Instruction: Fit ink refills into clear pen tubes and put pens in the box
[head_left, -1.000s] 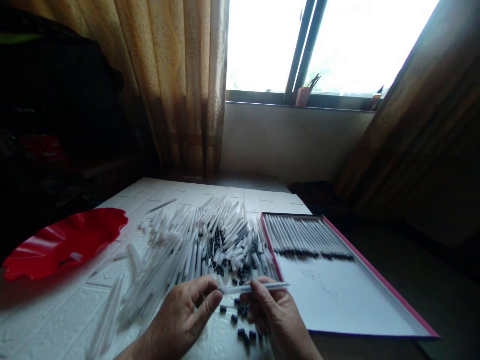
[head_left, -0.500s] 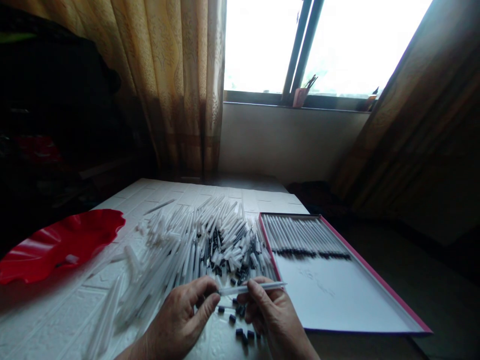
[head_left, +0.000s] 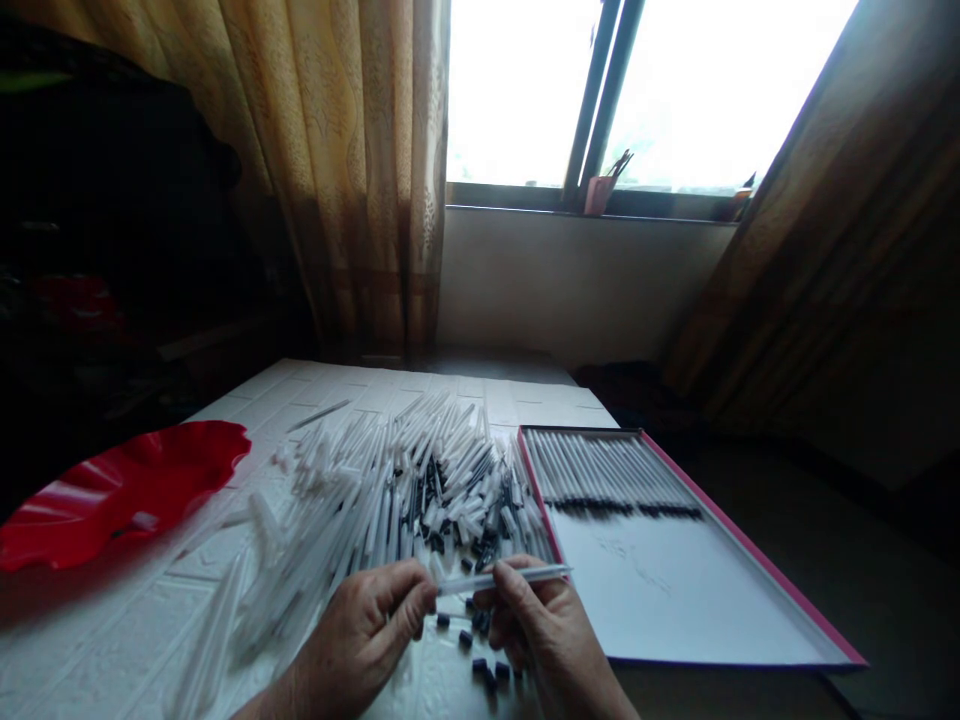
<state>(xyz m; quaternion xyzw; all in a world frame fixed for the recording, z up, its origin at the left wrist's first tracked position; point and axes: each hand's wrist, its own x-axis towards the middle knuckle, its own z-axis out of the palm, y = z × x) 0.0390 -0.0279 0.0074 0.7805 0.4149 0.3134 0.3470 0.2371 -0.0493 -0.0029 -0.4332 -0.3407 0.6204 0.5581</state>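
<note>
Pinching a slim, clear plastic pen tube (head_left: pixel 501 577) between both hands.

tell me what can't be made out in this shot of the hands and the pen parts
- Head view: whether the left hand pinches a small piece at the end of the pen tube; its fingers hide that spot.
- Right hand: wrist cut off by the bottom edge.
- Small black caps: some hidden under the right hand.
- Loose tubes at the pile's near left: blurred.
- Small pale item in the red dish: too small to identify.
</note>
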